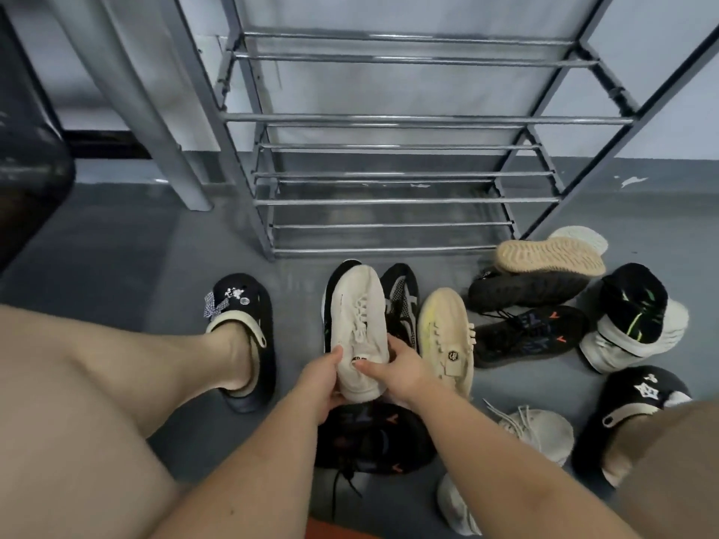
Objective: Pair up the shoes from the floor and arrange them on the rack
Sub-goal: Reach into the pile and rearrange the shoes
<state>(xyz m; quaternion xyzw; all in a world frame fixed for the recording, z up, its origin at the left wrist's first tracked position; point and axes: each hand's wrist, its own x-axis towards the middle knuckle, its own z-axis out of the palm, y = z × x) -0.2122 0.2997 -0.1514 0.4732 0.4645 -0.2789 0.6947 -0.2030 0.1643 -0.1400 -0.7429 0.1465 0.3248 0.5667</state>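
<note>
Meanwhile both hands, left hand (325,377) and right hand (397,369), clasp a white sneaker (360,324) amid scattered shoes (533,301).

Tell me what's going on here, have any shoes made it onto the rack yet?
Not yet. The metal rack shows only bare bars. The person's left hand and right hand both grip one cream sneaker, lifted over the pile. The other loose shoes lie unpaired on the floor, including a similar cream sneaker with a yellow tint just to its right. The person wears black clogs.
</note>
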